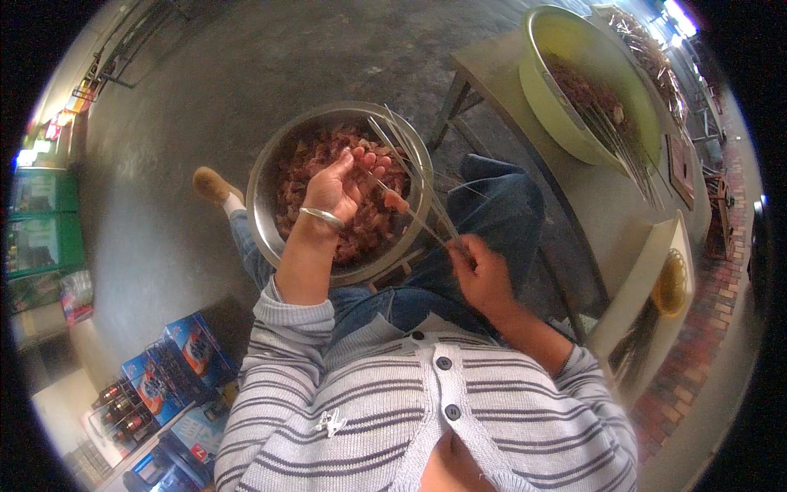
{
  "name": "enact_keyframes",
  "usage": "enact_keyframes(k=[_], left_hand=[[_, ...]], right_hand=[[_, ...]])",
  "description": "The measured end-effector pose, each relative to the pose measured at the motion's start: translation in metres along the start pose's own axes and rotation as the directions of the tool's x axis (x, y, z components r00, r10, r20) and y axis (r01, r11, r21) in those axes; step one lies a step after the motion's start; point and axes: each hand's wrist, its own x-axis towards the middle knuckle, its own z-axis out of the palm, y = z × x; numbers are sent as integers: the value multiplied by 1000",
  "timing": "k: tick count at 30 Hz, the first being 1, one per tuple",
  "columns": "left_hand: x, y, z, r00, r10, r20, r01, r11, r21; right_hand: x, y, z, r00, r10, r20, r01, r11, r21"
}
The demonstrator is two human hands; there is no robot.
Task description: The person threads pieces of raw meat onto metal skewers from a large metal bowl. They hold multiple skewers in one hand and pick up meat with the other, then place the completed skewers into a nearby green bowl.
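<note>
A wide metal basin full of raw cut meat stands before me, between my knees. My left hand, with a bangle on its wrist, is over the meat with curled fingers; what lies in the fingers is hidden. My right hand, to the right of the basin, grips a bunch of thin metal skewers. One skewer slants apart from the bunch, its far end at my left fingers. A piece of meat is threaded on that skewer.
At right, a table carries a yellow-green plastic tub with meat and several loaded skewers. A yellow basket sits in a pale bin nearer me. Blue drink cartons and bottles stand at lower left.
</note>
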Motion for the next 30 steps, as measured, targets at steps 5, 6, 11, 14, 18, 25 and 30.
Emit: enact_keyframes(k=[5,6,11,14,18,25,30], left_hand=[[3,11,-5,999,30,-21,-32,994,-108],[4,12,-7,999,39,27,-35,993,-115],[8,12,-11,990,74,118,-51,982,-183],[7,12,-7,985,108,136,-85,983,-163],[2,10,2,976,163,142,-143,980,-141],[-4,-6,20,956,282,77,-277,958,-69],[-5,-18,22,972,233,-18,-233,972,3]], right_hand=[[-2,-3,-2,998,-66,-14,66,998,-13],[-3,-4,-1,998,-60,-11,60,998,-15],[-2,-5,3,1000,-7,17,7,1000,0],[-1,-5,3,1000,-18,14,18,1000,-6],[0,-6,3,1000,-12,9,12,1000,-27],[-1,-14,13,1000,27,8,-27,1000,17],[1,-20,25,998,-17,-65,17,1000,-6]])
